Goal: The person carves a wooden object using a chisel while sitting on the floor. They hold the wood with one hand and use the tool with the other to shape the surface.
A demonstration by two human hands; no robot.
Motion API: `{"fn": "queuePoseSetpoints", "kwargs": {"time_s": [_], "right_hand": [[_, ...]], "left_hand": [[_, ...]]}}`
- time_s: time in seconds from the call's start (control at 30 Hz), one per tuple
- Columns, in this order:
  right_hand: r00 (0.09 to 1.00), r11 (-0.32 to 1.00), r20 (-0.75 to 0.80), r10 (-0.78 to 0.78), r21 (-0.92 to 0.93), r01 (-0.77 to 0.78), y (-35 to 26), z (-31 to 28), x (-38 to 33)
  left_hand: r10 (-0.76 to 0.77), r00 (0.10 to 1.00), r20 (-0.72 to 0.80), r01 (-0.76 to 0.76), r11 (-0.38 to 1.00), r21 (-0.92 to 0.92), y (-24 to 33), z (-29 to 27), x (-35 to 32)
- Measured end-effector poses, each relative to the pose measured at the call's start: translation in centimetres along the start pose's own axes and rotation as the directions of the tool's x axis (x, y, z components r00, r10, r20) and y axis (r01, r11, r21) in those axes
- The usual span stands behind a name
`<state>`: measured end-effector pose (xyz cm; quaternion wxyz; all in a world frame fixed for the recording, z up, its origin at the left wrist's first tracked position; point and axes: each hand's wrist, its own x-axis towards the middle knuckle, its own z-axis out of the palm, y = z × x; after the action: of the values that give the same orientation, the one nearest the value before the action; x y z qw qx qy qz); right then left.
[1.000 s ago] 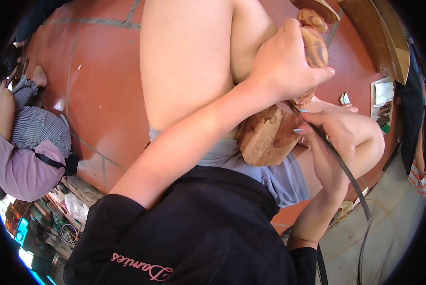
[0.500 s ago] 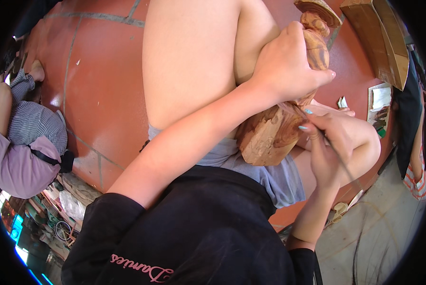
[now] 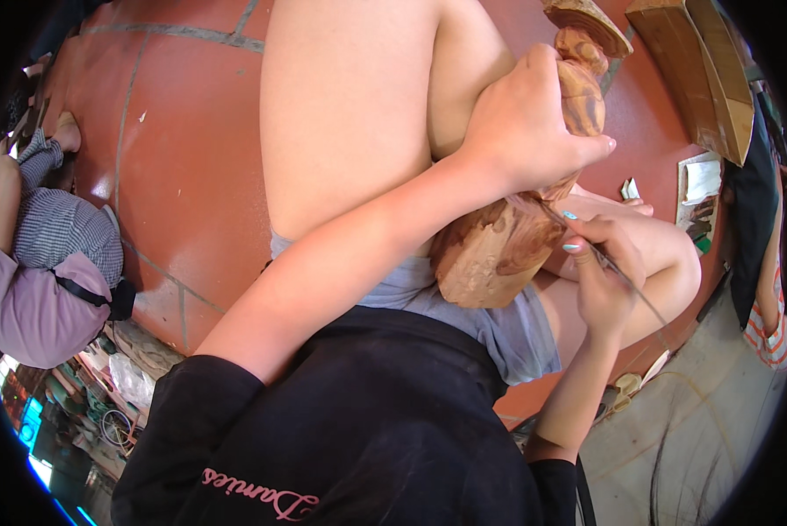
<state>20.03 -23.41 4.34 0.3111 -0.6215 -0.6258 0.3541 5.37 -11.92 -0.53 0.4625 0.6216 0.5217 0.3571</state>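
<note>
A brown wooden carving (image 3: 490,254) with streaked grain lies aslant across my lap. It has a blocky base towards me and a rounded figure topped by a wide disc-like hat at the far end. My left hand (image 3: 529,123) is wrapped round the figure's middle, hiding part of it, thumb pointing right. Between thumb and fingers, my right hand (image 3: 608,272) pinches a thin dark metal rod (image 3: 639,298), like a slim file. Its front end reaches the groove where figure and base meet; its back end sticks out past the hand, towards the lower right.
Red floor tiles (image 3: 192,114) spread around my bent legs. An open cardboard box (image 3: 705,79) stands at the far right, with a pale tray (image 3: 700,188) of small items nearer. Another person (image 3: 51,263) sits at the left; another person's striped sleeve (image 3: 770,337) shows at the right edge.
My right hand has drawn back slightly towards me with the rod, which looks less blurred. My left hand keeps its grip; the carving has shifted very slightly left.
</note>
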Motion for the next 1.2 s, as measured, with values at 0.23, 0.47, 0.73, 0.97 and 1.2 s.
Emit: {"fn": "queuePoseSetpoints", "kwargs": {"time_s": [0.23,0.47,0.73,0.97,1.2], "right_hand": [[0.978,0.946,0.015,-0.208,-0.251,0.205,-0.1,0.0,0.3],[0.995,0.995,-0.034,0.095,0.022,-0.094,-0.2,-0.6,0.3],[0.950,0.914,-0.105,-0.295,-0.321,0.249,-0.4,0.5,-1.0],[0.990,0.962,-0.022,-0.142,-0.239,0.133,0.1,-0.5,-0.4],[0.989,0.977,-0.096,-0.108,-0.195,0.088,0.0,0.0,-1.1]], "left_hand": [[-0.039,0.999,0.026,0.039,0.999,-0.021,0.5,-0.3,0.2],[-0.022,0.999,0.043,0.023,0.999,-0.027,0.9,-0.2,-0.1],[-0.017,1.000,0.021,0.017,1.000,-0.024,1.2,0.0,-0.2],[-0.041,0.998,0.056,0.044,0.998,-0.052,0.8,-0.6,-0.8],[-0.024,0.999,0.046,0.027,0.998,-0.051,1.1,-0.5,-0.5]]}}
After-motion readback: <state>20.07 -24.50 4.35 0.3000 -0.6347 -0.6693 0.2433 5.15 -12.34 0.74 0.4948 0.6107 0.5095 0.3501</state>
